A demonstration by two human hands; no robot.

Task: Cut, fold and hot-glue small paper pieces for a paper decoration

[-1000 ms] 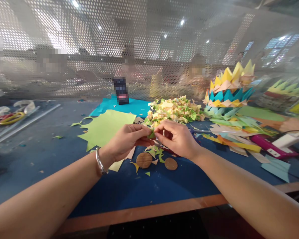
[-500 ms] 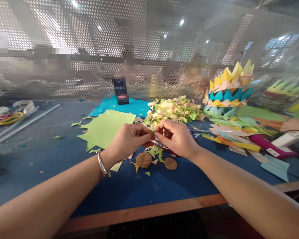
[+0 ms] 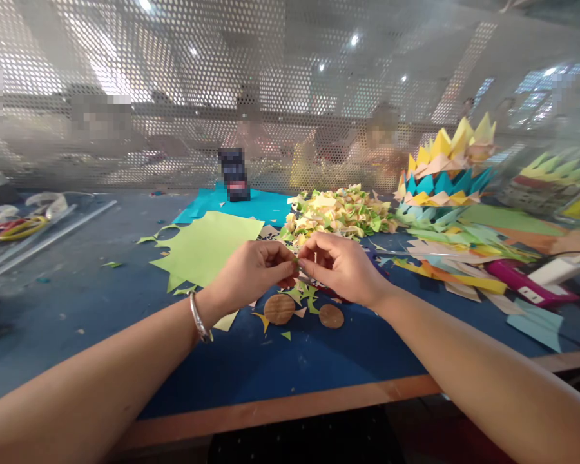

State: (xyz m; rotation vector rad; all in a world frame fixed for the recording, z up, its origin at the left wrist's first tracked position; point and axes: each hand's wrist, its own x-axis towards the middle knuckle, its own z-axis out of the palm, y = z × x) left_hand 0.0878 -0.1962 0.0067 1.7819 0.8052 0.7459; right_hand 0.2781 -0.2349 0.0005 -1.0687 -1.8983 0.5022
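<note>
My left hand [image 3: 258,274] and my right hand [image 3: 338,267] meet fingertip to fingertip above the blue table. Both are closed in a pinch on a tiny green paper piece [image 3: 296,263], mostly hidden by the fingers. Just below them lie green paper scraps [image 3: 310,299] and two round wooden discs [image 3: 279,310]. A light green paper sheet [image 3: 207,245] with a jagged cut edge is beside my left hand. Behind my right hand rises a heap of small folded paper pieces [image 3: 341,211] in green, yellow and peach. Something dark red is partly covered beneath my hands.
A perforated metal screen [image 3: 183,122] stands behind the table. Teal paper [image 3: 265,207] lies at the back under a dark box [image 3: 236,183]. Spiky layered paper pieces [image 3: 447,183] stand right, near paper strips and a magenta tool [image 3: 526,283]. Scissors with yellow handles [image 3: 26,227] lie left.
Both hands stay pinched together in nearly the same place, with only slight finger movement. The view has shifted very slightly.
</note>
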